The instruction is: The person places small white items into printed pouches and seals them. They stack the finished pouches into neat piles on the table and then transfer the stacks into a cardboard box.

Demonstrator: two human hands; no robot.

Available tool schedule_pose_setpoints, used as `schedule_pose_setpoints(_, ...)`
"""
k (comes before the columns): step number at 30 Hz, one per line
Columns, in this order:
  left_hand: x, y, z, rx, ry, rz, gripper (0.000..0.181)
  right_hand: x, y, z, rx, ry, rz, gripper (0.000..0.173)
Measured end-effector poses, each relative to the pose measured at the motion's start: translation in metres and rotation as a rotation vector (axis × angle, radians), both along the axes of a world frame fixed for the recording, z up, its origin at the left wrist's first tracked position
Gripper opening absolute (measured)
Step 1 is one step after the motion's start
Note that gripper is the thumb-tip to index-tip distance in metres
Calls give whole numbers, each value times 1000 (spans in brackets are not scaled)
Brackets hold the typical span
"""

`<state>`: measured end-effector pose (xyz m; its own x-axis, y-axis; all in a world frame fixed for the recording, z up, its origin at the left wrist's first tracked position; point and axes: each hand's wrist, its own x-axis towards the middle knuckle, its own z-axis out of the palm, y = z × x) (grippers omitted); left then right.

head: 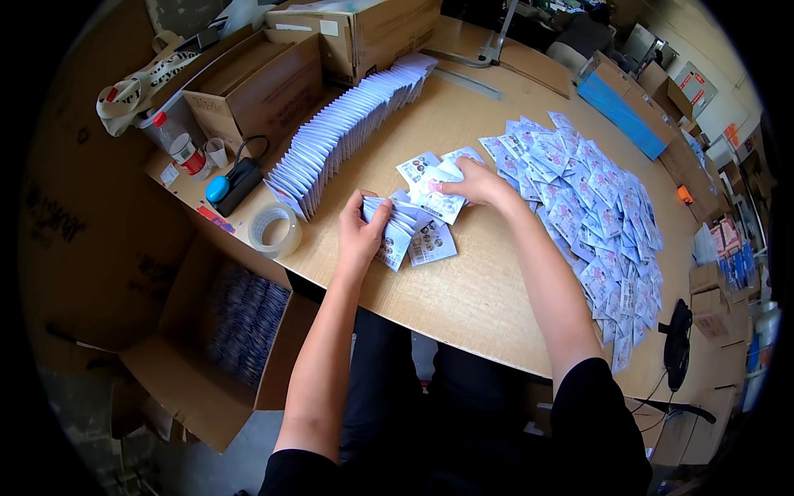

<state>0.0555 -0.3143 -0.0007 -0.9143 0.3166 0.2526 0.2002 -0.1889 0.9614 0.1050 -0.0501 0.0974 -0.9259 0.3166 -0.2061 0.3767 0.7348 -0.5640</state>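
My left hand (363, 229) is closed on a small stack of printed square packets (397, 226), fanned at their top edges. With thumb on top, my right hand (474, 183) grips a printed packet (437, 192) just right of that stack. Several loose packets (433, 243) lie on the wooden table (465, 304) under and around both hands. A large heap of similar packets (589, 217) spreads on the right. Beyond my left hand, a long curved row of packets (347, 127) stands on edge, closely leaned together.
Left of the row are a tape roll (275, 230), a black case with a blue device (232, 186), a plastic bottle (186, 152) and cardboard boxes (273, 93). An open carton (186, 384) of packets stands below the table's left edge. A person (586, 37) is in the background.
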Motion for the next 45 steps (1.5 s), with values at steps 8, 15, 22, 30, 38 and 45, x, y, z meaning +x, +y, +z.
schedule_pose_setpoints(8,-1,1,-3,33,6,-26,22,-2,72,12,-469,221,-59,73)
schedule_pose_setpoints(15,1,3,0,26,0,-42,21,-32,103,-15,80,78,-181,74)
schedule_pose_setpoints(22,0,-1,0,44,2,-53,19,-51,94,-23,52,44,-157,79)
schedule_pose_setpoints(30,6,-2,8,48,-9,-81,19,-27,59,-19,232,316,-34,80)
schedule_pose_setpoints(38,6,0,7,69,-28,-117,17,0,-4,11,550,281,103,64)
schedule_pose_setpoints(45,-1,4,-6,103,-22,-35,15,27,-73,26,361,488,387,65)
